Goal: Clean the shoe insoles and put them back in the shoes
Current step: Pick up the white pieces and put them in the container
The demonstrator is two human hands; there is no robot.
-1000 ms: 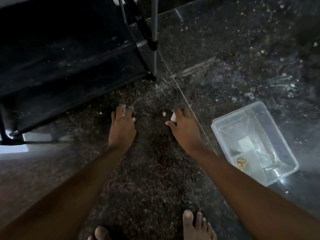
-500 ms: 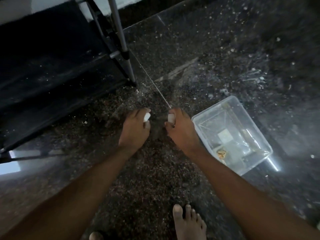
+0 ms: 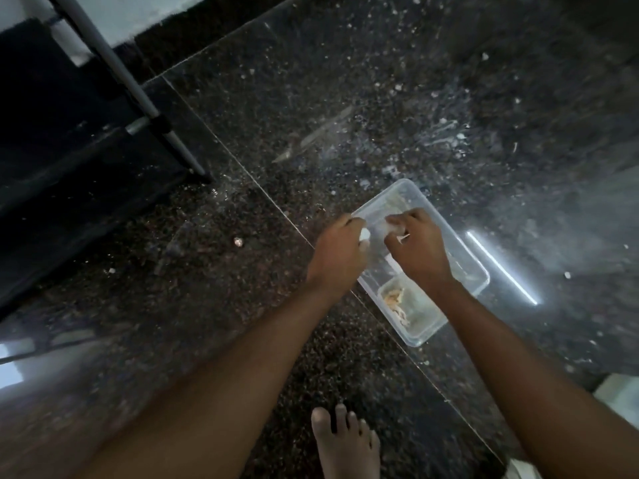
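Both my hands hover over a clear plastic tub [image 3: 477, 288] that sits on the dark speckled floor. My left hand [image 3: 337, 254] is at the tub's left rim and pinches a small white scrap [image 3: 363, 234]. Over the middle of the tub, my right hand [image 3: 416, 248] has curled fingers and pinches a small pale bit [image 3: 403, 238]. Inside the tub lie a white slip and some orange-tan scraps [image 3: 396, 300]. No shoe or insole is in view.
A dark shoe rack [image 3: 62, 140] with a grey metal leg [image 3: 138, 98] stands at the left. My bare foot [image 3: 345, 444] is at the bottom. A small pale pebble [image 3: 238, 241] and crumbs lie on the floor. A white object [image 3: 619, 397] shows at the right edge.
Both hands have moved right from the bare floor to over the tub, still pinching small white bits. The view has shifted right too.
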